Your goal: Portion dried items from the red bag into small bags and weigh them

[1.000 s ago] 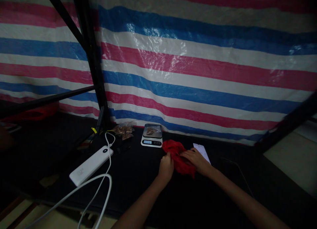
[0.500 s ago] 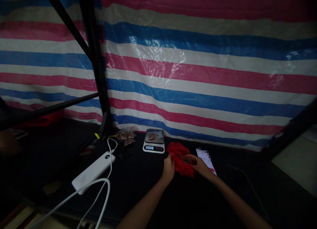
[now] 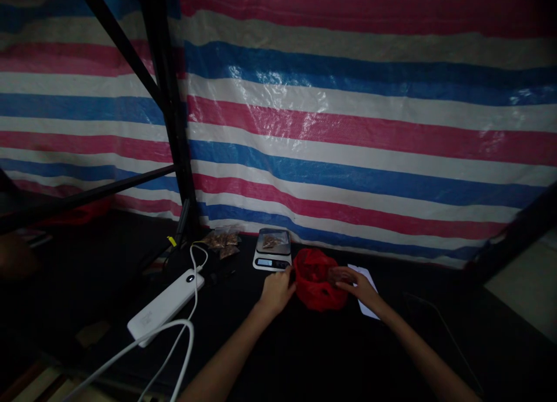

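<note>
A red plastic bag point(image 3: 319, 283) sits on the dark table, its mouth pulled wide. My left hand point(image 3: 277, 288) pinches the bag's left rim. My right hand point(image 3: 354, 283) grips the right rim, and something small and brownish shows at its fingertips above the opening. A small digital scale point(image 3: 272, 249) with a clear packet on its pan stands just behind the bag to the left. Several small packets of brown bits point(image 3: 221, 241) lie left of the scale.
A white paper slip point(image 3: 368, 289) lies under my right wrist. A white power bank point(image 3: 166, 305) with a white cable point(image 3: 174, 339) lies at the left. A black metal post point(image 3: 167, 109) and braces rise there. A striped tarp point(image 3: 348, 129) closes the back.
The bag was bunched between my hands; now my hands have spread apart and the bag stands open. My left hand moved left, towards the scale.
</note>
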`<move>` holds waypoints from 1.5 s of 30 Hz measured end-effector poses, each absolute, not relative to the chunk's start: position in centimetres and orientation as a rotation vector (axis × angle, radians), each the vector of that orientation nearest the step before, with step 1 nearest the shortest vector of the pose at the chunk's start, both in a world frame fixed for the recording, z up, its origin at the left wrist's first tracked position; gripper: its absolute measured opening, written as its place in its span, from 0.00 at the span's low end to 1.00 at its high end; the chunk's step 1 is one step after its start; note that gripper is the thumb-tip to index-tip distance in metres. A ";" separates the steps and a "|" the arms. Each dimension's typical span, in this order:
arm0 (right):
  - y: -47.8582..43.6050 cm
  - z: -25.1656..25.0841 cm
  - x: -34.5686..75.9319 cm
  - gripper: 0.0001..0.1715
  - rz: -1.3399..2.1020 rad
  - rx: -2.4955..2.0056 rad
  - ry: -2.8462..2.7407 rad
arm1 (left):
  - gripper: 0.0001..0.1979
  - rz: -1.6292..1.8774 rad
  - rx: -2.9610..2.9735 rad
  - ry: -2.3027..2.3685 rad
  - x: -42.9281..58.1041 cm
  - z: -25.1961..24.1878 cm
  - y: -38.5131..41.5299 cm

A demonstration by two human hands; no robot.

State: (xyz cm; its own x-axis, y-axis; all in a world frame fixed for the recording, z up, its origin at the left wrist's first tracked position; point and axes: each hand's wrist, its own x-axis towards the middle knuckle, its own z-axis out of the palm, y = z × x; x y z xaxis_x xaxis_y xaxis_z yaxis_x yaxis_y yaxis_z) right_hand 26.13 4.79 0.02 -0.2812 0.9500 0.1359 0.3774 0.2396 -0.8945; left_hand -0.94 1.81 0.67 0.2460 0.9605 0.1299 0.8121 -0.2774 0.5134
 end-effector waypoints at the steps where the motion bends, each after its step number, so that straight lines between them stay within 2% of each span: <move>1: 4.8 0.3 26.0 0.22 0.987 -1.220 -1.802 | 0.17 0.612 2.235 1.656 -1.6 1.2 2.2; 3: 4.8 0.8 25.8 0.22 0.939 -1.221 -1.818 | 0.15 0.711 2.324 1.690 -3.0 2.5 3.7; 6: 4.8 1.7 25.4 0.24 0.865 -1.237 -1.865 | 0.18 0.884 2.472 1.632 -4.7 3.8 7.3; 11: 5.1 3.6 24.3 0.24 0.669 -1.314 -1.953 | 0.34 0.617 2.488 1.539 -5.6 3.1 12.9; 14: 5.8 4.8 23.3 0.24 0.548 -1.306 -2.047 | 0.37 0.510 2.470 1.513 -5.2 2.0 14.4; 24: 9.0 8.2 19.4 0.20 0.114 -1.353 -2.331 | 0.32 0.765 2.330 1.563 -4.7 1.0 14.9; 28: 10.2 9.3 17.6 0.18 -0.155 -1.347 -2.386 | 0.28 1.069 2.088 1.321 -4.4 0.9 14.2; 31: 10.9 10.0 16.5 0.17 -0.296 -1.321 -2.421 | 0.25 1.164 1.931 1.157 -3.9 0.9 13.9; 39: 10.4 12.1 14.4 0.16 -0.596 -1.189 -2.562 | 0.23 1.209 1.832 0.961 -3.6 1.8 12.9; 45: 9.7 13.7 12.6 0.13 -0.921 -0.993 -2.782 | 0.25 1.164 1.796 0.955 -3.9 1.8 12.7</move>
State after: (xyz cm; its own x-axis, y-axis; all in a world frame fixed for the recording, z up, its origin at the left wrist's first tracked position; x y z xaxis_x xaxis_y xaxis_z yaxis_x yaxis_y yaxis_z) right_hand 12.63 9.74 13.73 -0.7931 0.5626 0.2335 0.5908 0.6172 0.5196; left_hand -3.86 12.74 1.83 0.2988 0.8860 0.3547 0.1749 -0.4162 0.8923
